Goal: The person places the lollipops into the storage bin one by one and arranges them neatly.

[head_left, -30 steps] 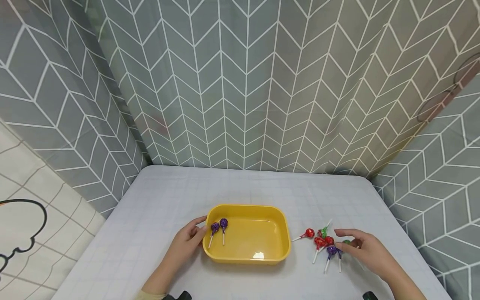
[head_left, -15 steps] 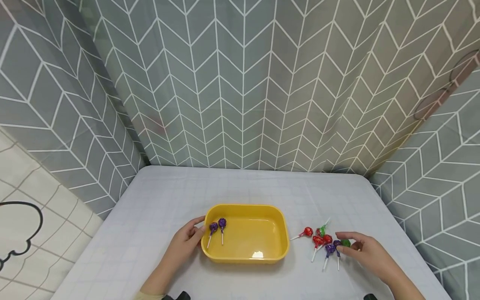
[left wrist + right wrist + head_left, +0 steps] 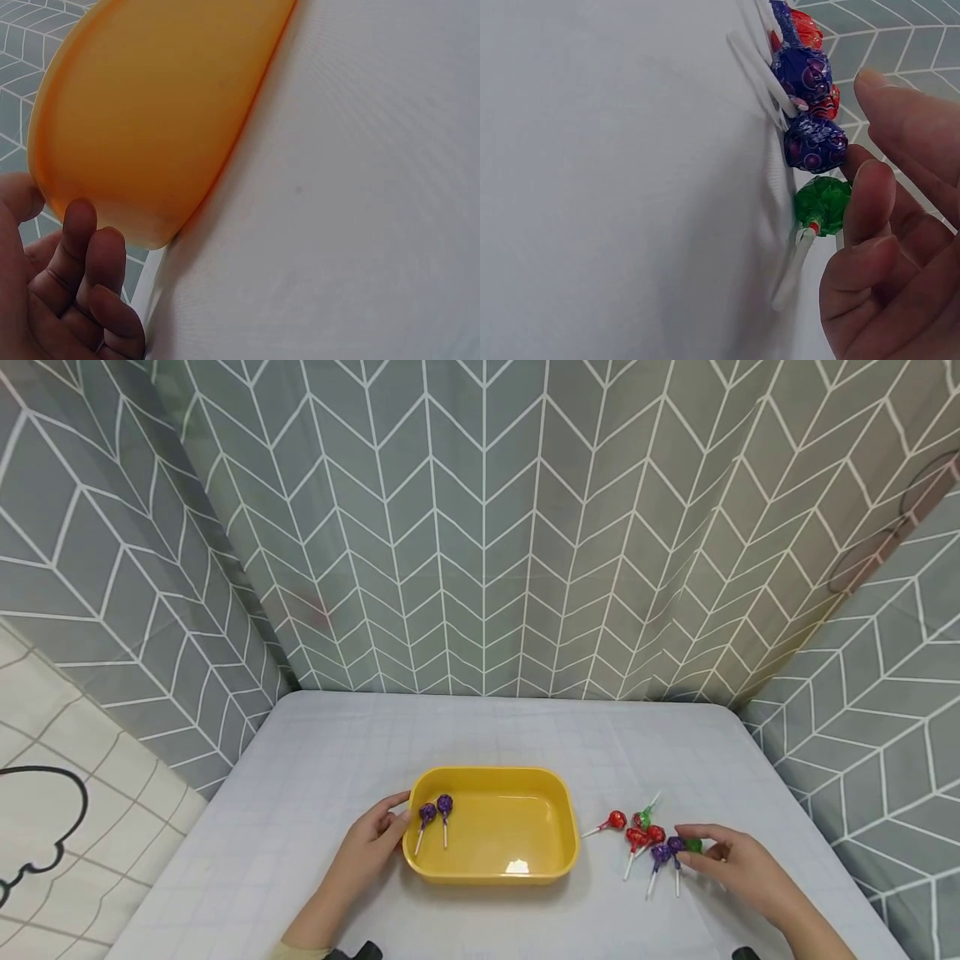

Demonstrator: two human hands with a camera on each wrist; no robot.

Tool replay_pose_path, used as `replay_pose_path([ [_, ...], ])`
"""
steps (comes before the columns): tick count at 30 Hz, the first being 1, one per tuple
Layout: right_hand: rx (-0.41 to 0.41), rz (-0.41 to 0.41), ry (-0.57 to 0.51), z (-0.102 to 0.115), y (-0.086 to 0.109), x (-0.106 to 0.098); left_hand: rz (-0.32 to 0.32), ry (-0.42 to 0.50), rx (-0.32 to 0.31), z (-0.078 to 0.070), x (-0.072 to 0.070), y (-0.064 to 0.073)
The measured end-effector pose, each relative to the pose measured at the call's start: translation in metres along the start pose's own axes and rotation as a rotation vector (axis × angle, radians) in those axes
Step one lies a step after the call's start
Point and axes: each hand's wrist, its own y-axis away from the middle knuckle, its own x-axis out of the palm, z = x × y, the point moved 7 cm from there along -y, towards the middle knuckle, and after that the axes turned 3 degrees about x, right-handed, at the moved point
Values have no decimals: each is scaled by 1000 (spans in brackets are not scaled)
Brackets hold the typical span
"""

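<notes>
A yellow plastic tray (image 3: 491, 868) lies mid-table in the head view. Two purple-wrapped lollipops (image 3: 445, 805) rest inside it at the left. My left hand (image 3: 371, 839) holds the tray's left end. In the left wrist view, its thumb (image 3: 22, 196) meets the rim and curled fingers lie against the outer wall. To the right is a loose group of lollipops in red (image 3: 636, 838), purple (image 3: 660, 853) and green (image 3: 693, 845) wrappers. Right beside them is my right hand (image 3: 738, 858), fingers loosely bent, thumb apart. A green lollipop (image 3: 823, 204) and a purple lollipop (image 3: 815, 142) sit near its fingertips.
One red lollipop (image 3: 617, 820) lies apart, its stick towards the tray. A pale cloth covers the table (image 3: 322, 743). Grey patterned curtains (image 3: 480, 527) rise behind and at both sides.
The left hand and tray stay put. Beside the lollipops, the right hand has shifted slightly right, and a purple lollipop partly hidden by its thumb a second ago now shows fully.
</notes>
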Motion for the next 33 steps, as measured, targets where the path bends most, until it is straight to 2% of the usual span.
replay_pose_path([
  [7,-18,-10,-9,1,0,0,-3,2,6,-2,0,1],
  [10,-75,-24,3,5,0,-1,2,9,1,-2,1,1],
  [16,-105,-54,13,10,-1,-2,9,11,11,-1,1,0],
  [25,-133,-86,114,14,-5,0,11,5,30,-1,0,-1],
  [33,-211,-125,213,18,-8,2,20,25,17,1,1,-1],
])
